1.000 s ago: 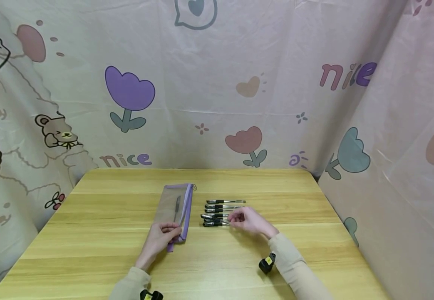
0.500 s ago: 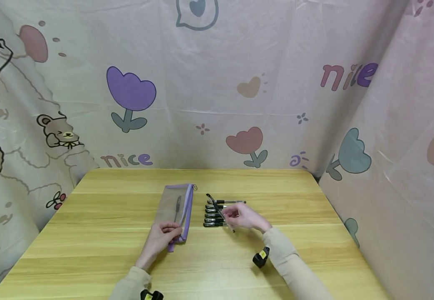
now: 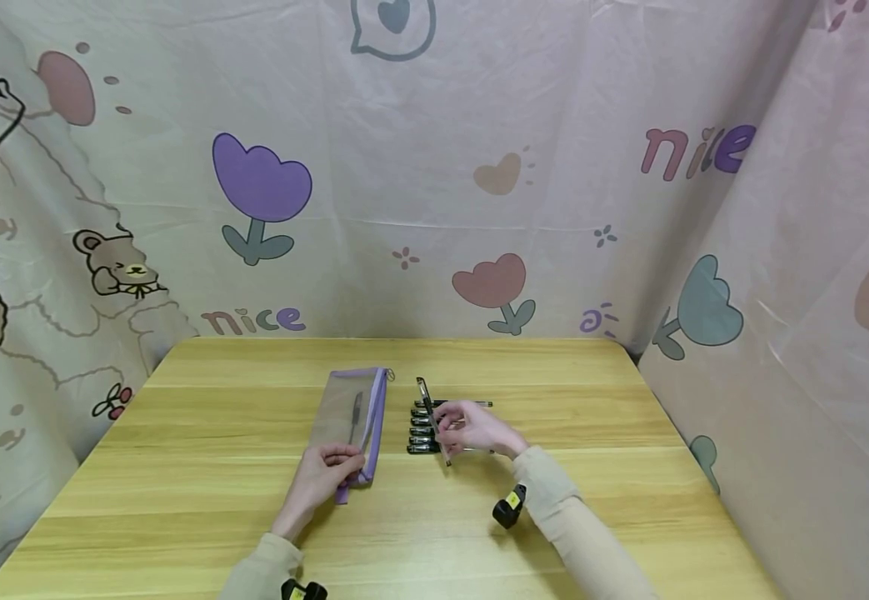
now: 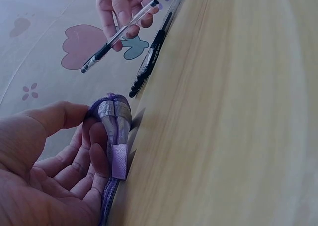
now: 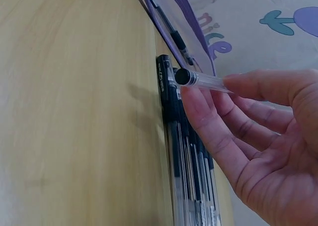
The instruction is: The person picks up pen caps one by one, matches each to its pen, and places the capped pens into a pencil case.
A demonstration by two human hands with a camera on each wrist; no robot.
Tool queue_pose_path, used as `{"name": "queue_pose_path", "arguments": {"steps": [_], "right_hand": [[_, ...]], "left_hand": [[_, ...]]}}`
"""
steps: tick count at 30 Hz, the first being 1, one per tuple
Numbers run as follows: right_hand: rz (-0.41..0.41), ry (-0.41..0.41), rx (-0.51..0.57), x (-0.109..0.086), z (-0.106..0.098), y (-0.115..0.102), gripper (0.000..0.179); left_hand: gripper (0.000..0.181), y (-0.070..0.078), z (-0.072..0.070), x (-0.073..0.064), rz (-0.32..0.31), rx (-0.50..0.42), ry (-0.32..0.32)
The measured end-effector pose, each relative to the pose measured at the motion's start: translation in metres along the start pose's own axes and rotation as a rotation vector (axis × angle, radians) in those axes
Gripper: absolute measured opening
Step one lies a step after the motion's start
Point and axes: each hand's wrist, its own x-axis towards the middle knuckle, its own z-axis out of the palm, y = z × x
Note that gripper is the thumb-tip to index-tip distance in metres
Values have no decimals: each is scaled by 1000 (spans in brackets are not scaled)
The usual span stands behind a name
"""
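A see-through pencil pouch (image 3: 335,412) with purple zip edging lies left of centre, one black pen (image 3: 356,408) showing inside it. My left hand (image 3: 320,479) grips its near end; in the left wrist view, thumb and fingers pinch the purple zip corner (image 4: 117,114) beside a lilac tab. My right hand (image 3: 479,427) pinches a clear-barrelled black gel pen (image 3: 425,392) above the row of pens (image 3: 422,432). The right wrist view shows the held pen's clear end (image 5: 208,81) between thumb and fingers, with its far part hidden behind that end.
Several black gel pens (image 5: 184,136) lie side by side on the wooden table (image 3: 554,375), right of the pouch. A patterned cloth (image 3: 389,275) hangs behind the table and along its sides. A black wrist camera (image 3: 509,507) sits on the right sleeve.
My right hand has picked a pen up from the row, turned it to point away from me, and moved left with it. The left hand keeps its grip on the pouch.
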Motion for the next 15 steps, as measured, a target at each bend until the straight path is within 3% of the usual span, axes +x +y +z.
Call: {"name": "queue_pose_path", "arguments": {"steps": [5, 15], "right_hand": [[28, 8, 108, 5, 6, -2, 48], [61, 12, 218, 20, 17, -3, 52]], "left_hand": [[22, 0, 0, 0, 2, 1, 0], [22, 2, 0, -1, -1, 13, 3]]}}
